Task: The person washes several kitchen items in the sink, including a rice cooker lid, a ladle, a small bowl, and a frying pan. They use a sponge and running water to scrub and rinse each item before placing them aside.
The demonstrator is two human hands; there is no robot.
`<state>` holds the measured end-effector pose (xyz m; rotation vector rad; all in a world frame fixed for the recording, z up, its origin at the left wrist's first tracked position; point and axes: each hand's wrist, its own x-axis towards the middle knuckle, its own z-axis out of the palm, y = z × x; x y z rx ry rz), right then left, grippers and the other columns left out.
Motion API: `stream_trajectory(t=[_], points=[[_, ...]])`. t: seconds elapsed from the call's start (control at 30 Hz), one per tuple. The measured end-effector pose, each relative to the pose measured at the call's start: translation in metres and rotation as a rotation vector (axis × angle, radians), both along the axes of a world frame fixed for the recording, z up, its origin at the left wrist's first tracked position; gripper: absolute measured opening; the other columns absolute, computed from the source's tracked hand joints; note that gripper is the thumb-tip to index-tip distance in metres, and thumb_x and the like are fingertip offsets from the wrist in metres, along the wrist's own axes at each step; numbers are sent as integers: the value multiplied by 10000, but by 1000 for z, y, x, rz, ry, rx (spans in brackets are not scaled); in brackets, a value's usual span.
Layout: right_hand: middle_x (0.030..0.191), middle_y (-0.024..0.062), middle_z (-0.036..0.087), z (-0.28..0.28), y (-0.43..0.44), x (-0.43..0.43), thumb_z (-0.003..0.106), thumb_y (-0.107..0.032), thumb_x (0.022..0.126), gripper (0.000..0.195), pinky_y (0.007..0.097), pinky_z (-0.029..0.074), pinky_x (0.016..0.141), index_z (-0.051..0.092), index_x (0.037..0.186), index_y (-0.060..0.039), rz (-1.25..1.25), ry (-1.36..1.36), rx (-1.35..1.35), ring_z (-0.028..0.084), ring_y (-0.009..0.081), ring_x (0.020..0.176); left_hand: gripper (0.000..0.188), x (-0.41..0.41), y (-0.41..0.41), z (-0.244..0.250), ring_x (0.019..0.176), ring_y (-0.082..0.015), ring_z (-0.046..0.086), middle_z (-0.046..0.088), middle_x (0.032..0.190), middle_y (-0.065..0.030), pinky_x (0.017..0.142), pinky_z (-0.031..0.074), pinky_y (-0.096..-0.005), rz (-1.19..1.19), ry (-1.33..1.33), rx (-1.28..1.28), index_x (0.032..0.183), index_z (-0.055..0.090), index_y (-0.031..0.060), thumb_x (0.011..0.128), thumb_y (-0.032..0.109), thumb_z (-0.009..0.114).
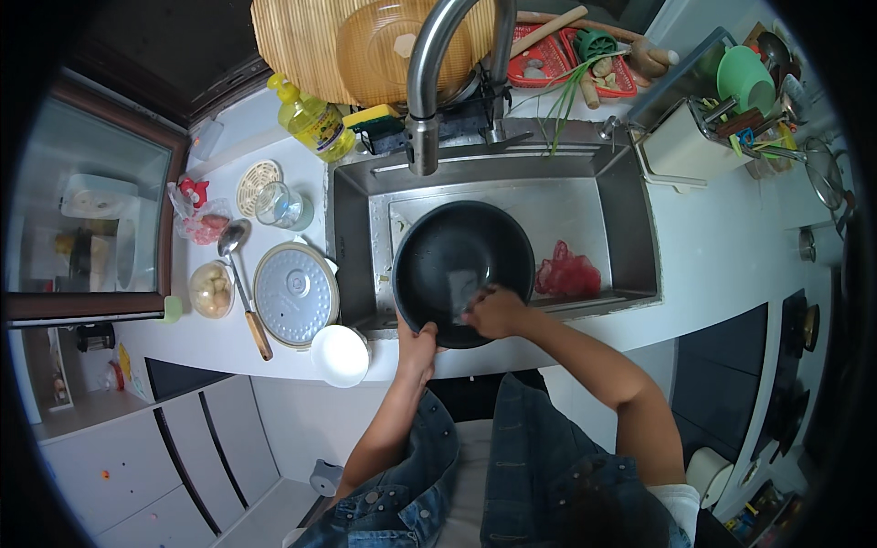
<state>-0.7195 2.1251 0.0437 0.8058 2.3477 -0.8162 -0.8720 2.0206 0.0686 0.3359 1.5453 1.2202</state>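
A round black pot [438,253], possibly a rice cooker's inner pot, is held over the near part of the stainless steel sink [569,198]. My left hand [416,349] grips its near-left rim, with the thumb at the edge. My right hand [497,312] reaches inside, over the near-right part of the bowl, with its fingers curled and blurred. A pale patch [464,288] shows on the pot's inside by those fingers; whether it is a cloth, water or a reflection I cannot tell. A crumpled red plastic bag [567,272] lies in the sink, right of the pot.
The faucet [423,137] hangs over the sink's far edge. Left stand a white bowl [339,356], a round grey lid [296,294], a ladle [248,301], a glass [277,204] and a yellow soap bottle [315,127]. A knife block [695,147] stands right.
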Motion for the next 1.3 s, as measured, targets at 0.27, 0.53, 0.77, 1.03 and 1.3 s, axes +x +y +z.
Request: stream_trajectory(t=[0.27,0.53,0.77,1.03,1.3], points=[[1419,107,488,-26,-8,-9,473,-342,965,472,441,265,1113,527,1334,-51,-165,522,530,396,252,1354,422,-1,-3,0,733,-197,653,585,992,-104,508,578,-286,-20,-8,-16,1245,423,50,840,-62,455],[1411,116,495,-22,-27,-25,443,-344,975,474,463,232,1127,526,1326,-36,-206,298,300,341,257,1392,473,-13,-9,-18,857,-189,625,571,1067,-107,603,575,-288,-50,-130,-67,1275,411,69,835,-100,450],[1358,143,539,-28,21,0,487,-333,952,446,466,231,1130,588,1255,-21,-176,301,781,359,260,1379,367,-10,-10,-10,766,-148,591,556,965,-74,571,570,-271,25,-85,-145,1210,444,56,865,-63,480],[1325,123,570,-18,3,-40,490,-356,946,436,467,228,1134,628,1198,-28,-9,497,355,392,224,1358,306,-5,-12,-11,781,-141,604,573,930,-64,522,558,-263,-10,-41,-110,1164,467,48,872,-38,498],[1253,175,607,5,19,0,511,-311,911,346,457,260,1116,719,1055,-74,174,-57,431,493,291,1258,269,-6,-12,-15,745,-180,640,590,941,-99,543,596,-295,37,-57,-118,1123,475,-2,859,-56,462]])
